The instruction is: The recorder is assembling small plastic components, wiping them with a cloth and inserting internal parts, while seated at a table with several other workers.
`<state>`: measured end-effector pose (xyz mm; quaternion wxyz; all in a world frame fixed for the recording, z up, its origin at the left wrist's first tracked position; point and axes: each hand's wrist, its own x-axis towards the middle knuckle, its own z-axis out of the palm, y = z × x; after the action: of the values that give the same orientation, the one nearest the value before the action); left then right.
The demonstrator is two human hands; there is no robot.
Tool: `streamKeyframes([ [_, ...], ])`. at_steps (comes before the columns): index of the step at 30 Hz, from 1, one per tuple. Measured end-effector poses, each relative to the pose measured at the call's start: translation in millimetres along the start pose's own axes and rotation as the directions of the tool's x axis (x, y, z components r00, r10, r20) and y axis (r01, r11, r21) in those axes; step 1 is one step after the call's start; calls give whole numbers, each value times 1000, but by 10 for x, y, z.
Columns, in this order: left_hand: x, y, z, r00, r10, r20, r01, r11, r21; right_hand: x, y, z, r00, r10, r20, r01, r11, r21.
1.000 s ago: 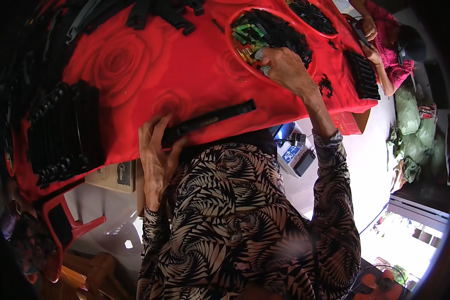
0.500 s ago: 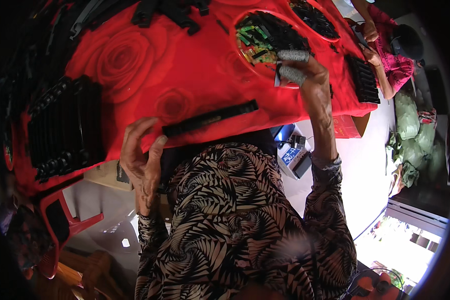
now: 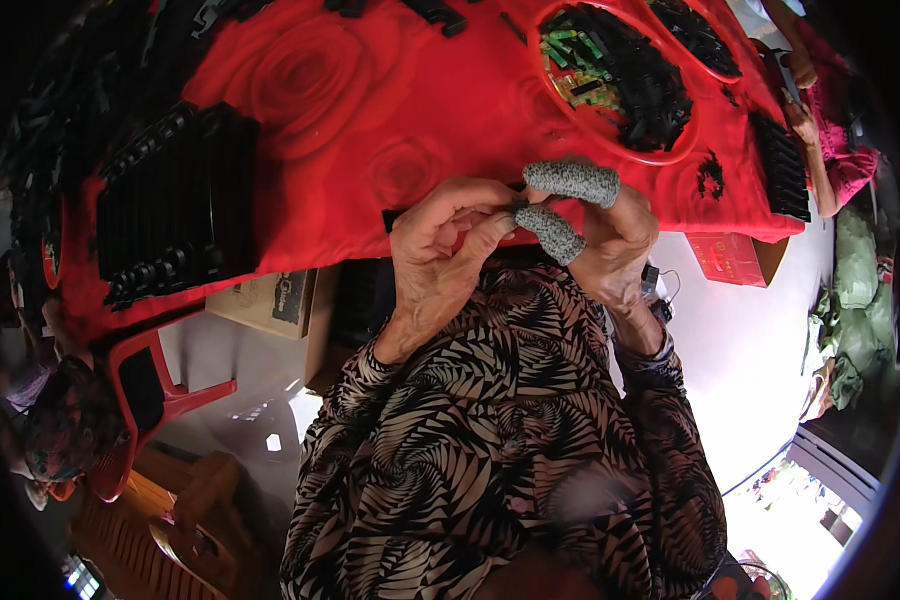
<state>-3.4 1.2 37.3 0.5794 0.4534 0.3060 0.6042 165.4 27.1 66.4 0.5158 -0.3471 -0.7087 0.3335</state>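
Observation:
My left hand point(image 3: 442, 255) and my right hand point(image 3: 610, 235) meet at the front edge of the red-covered table point(image 3: 340, 110). The fingertips of both are pinched together around something small and dark, mostly hidden by the fingers. Grey knitted finger sleeves point(image 3: 570, 183) cover the thumb and index finger of my right hand. Behind my hands lies a long black bar point(image 3: 394, 217); only its left end and a bit near the fingertips show. Beyond my right hand sits a red-rimmed round tray point(image 3: 670, 158) of small black, green and yellow pieces.
A row of black slotted parts point(image 3: 175, 200) stands at left, with more black parts point(image 3: 70, 130) heaped behind. A second tray point(image 3: 705, 40) and another black row point(image 3: 778, 165) are at right, near a person's hands point(image 3: 802, 120). A red chair point(image 3: 155, 400) stands below left.
My right hand has come from the tray back toward me, carrying a small piece. My left hand has moved right from beside the bar and closed to meet it. The view has shifted.

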Motion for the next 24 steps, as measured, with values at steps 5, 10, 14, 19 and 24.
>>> streamKeyframes([
  [5,-12,-82,-83,979,201,14,-201,969,144,-54,37,38,999,-34,0,34,999,-2],
  [10,36,-19,-139,901,423,101,-411,753,514,-94,54,68,995,-101,-18,99,990,-100],
  [14,17,-14,-181,890,447,95,-400,662,634,-141,50,56,994,-97,-58,94,994,-51],
  [19,12,-16,-165,889,444,113,-400,631,664,-136,48,10,982,-191,-12,188,973,-133],
  [24,9,-49,-187,897,418,142,-398,624,673,-156,52,3,971,-238,37,241,954,-181],
])
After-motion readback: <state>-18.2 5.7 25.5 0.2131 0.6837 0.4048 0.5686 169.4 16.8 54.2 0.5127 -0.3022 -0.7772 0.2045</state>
